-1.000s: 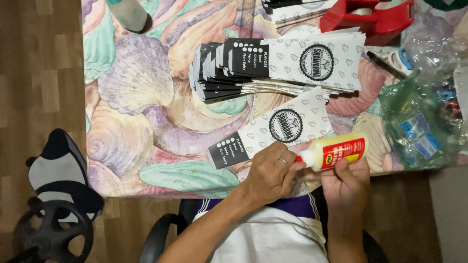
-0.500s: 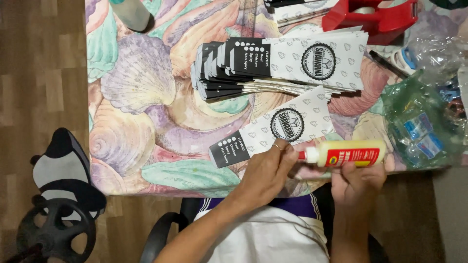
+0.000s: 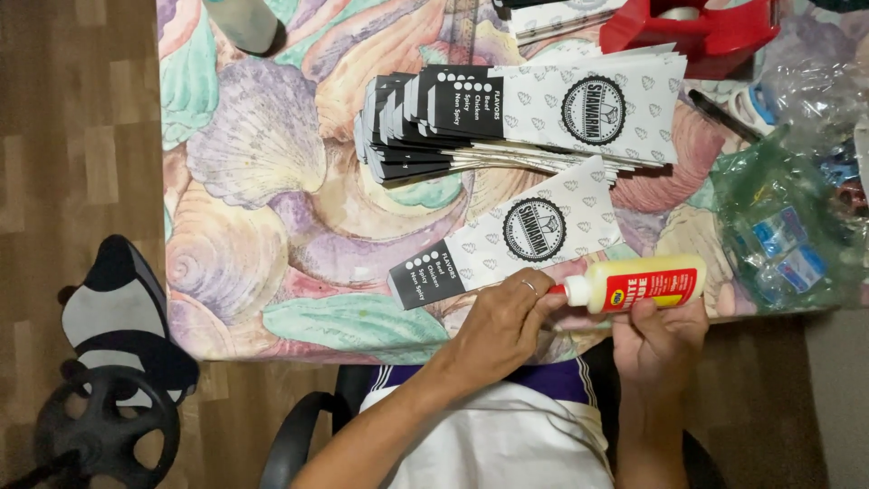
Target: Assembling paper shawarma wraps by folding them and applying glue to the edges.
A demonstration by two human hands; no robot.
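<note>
- One glue bottle (image 3: 644, 283), pale yellow with a red label and red tip;
- Two hands: the left hand (image 3: 501, 328) and the right hand (image 3: 659, 340);
- One ring (image 3: 529, 286) on a finger of the left hand;
- One loose paper sleeve (image 3: 507, 245), white with a black end, lying apart near the hands;
- One fanned stack of paper sleeves (image 3: 507, 118) of the same kind; too overlapped to count singly;
- One red tape dispenser (image 3: 688, 23) at the far edge;
- One black pen (image 3: 721, 116);
- One green plastic bag (image 3: 783, 231) with small blue-and-white packets inside, number unclear;
- One shell-patterned surface (image 3: 262, 181);
- One chair (image 3: 109, 362) beside it on the floor.
</note>
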